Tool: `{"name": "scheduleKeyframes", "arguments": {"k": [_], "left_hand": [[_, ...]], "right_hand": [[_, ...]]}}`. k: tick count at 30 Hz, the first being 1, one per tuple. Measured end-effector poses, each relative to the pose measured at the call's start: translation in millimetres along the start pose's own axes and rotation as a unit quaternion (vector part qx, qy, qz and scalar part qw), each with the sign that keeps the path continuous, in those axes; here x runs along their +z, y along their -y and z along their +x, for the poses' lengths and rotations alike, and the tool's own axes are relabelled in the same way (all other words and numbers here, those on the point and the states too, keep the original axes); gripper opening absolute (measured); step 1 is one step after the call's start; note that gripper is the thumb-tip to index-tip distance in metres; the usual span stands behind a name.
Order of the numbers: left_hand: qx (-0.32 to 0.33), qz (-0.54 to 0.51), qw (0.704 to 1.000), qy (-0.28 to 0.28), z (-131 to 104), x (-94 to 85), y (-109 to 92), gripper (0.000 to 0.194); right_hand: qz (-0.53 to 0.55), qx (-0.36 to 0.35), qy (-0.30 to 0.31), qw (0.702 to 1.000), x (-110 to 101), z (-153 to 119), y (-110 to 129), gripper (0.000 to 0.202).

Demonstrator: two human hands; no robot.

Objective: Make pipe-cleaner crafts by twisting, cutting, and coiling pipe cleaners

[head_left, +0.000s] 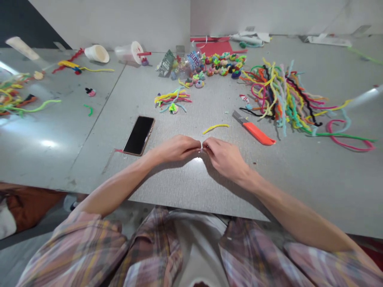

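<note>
In the head view my left hand (180, 148) and my right hand (224, 156) meet fingertip to fingertip just above the grey table (179, 185). Both are closed in a pinch. A small pale bit shows between the fingertips, too little of it to name. Just beyond my right hand lies a short yellow pipe cleaner (216, 127). An orange-handled utility knife (255, 131) rests to the right with its blade pointing away to the left. Left of my left hand is a dark-screened phone (139, 135), lying flat.
A large heap of coloured pipe cleaners (283, 95) spreads at the right. A smaller bunch (173, 97) lies ahead. Behind it are a clear plastic bottle (191, 63), a green packet (166, 63) and several fuzzy knotted pieces (223, 63). A white cup (97, 53) lies tipped at back left.
</note>
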State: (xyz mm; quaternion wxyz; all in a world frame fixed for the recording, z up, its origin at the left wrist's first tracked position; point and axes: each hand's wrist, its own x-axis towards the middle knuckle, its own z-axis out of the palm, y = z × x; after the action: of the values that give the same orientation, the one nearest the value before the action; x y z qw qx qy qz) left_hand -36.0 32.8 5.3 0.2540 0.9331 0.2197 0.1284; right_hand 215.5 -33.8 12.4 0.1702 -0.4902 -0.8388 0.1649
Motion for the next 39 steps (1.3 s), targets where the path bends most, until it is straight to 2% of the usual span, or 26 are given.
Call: {"name": "scheduleKeyframes", "arguments": {"k": [6,10,14,22,28,33,36,39], "left_hand": [[-0.031,-0.003,0.998,-0.056,2,10.3,1,0.043],[-0.057,0.016,0.994,-0.092,2,17.1,1,0.041],[-0.055,0.048,0.990,-0.118,2,20.2,-2,0.043],[-0.083,0.091,0.976,-0.178,1,26.9,-12,0.039],[-0.125,-0.029,0.964,-0.232,1,22.9,-23,0.037],[-0.183,-0.165,0.930,-0.273,3,15.5,-26,0.038],[-0.175,-0.236,0.916,-0.275,3,13.7,-25,0.039],[-0.145,-0.265,0.920,-0.248,3,12.7,-25,0.039]], "right_hand": [[0.012,0.000,-0.022,1.000,2,0,-1,0.020],[0.014,0.031,-0.045,0.998,2,0,-5,0.021],[-0.024,0.053,-0.065,0.996,3,-1,-2,0.022],[-0.016,0.033,-0.108,0.993,7,-5,3,0.026],[0.111,0.007,-0.146,0.983,19,-8,0,0.026],[0.206,0.017,-0.154,0.966,27,-11,4,0.023],[0.247,0.019,-0.148,0.958,29,-8,4,0.022],[0.254,0.021,-0.148,0.956,28,0,-4,0.021]]}}
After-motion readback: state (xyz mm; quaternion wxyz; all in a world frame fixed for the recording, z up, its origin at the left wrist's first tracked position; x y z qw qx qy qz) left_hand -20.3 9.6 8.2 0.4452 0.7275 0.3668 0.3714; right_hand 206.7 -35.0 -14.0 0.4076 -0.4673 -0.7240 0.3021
